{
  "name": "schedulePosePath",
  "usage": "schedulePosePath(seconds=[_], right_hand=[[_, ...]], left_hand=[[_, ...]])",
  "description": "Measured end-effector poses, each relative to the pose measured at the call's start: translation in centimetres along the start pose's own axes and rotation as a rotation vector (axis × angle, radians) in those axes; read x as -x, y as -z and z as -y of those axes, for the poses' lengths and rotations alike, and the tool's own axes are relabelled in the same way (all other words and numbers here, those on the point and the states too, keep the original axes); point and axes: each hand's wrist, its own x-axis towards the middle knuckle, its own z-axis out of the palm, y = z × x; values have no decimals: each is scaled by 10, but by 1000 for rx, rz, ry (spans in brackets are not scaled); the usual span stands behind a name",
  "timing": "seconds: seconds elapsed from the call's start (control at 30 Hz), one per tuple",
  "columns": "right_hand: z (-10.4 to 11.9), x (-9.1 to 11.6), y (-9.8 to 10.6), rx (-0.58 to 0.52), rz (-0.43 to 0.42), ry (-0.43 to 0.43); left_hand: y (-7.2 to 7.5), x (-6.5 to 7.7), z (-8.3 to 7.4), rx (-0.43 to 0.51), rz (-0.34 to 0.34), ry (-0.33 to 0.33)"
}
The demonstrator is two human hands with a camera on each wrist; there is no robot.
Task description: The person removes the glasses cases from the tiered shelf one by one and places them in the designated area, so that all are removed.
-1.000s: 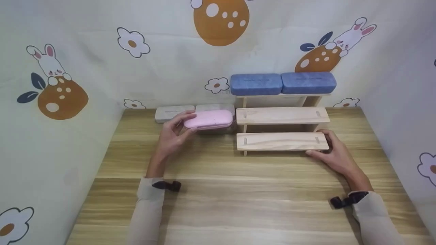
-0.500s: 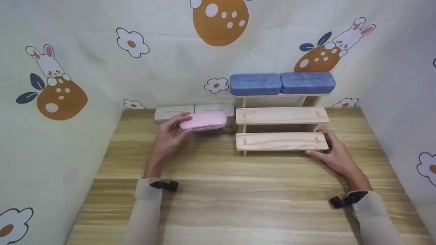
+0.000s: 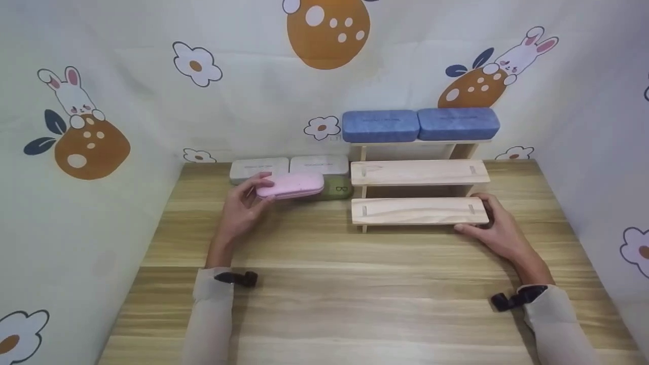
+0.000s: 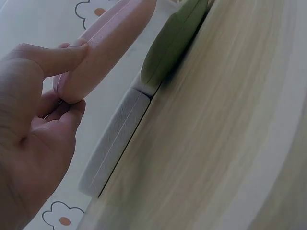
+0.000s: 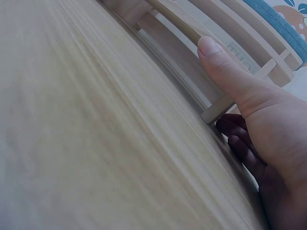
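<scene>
My left hand pinches one end of a pink glasses case between thumb and fingers. In the left wrist view, the pink case is raised off the table, apart from a green glasses case beside it. That green case, marked with a small glasses drawing, lies partly hidden behind the pink one. At the right, my right hand grips the right end of the lowest tier of a three-tier wooden rack, thumb in front; some fingers are hidden behind the tier.
Two blue glasses cases sit side by side on the rack's top tier. Two pale grey cases lie on the table against the patterned backdrop, left of the rack. Backdrop walls bound both sides.
My left hand has drawn the pink glasses case leftward and slightly nearer, uncovering the green case and more of the grey ones. The right hand keeps its place on the rack.
</scene>
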Motion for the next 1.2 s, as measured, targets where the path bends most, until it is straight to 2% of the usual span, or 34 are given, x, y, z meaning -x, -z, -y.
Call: schedulePosePath(seconds=[0.47, 0.8, 0.97, 1.2], right_hand=[[-5, -1, 0, 4, 12, -12], [3, 1, -1, -7, -17, 7], [13, 3, 0, -18, -11, 6], [15, 3, 0, -30, -11, 5]], left_hand=[[21, 14, 5, -79, -49, 64], [32, 18, 9, -9, -83, 59], [37, 21, 9, -23, -88, 77], [45, 24, 12, -24, -99, 84]])
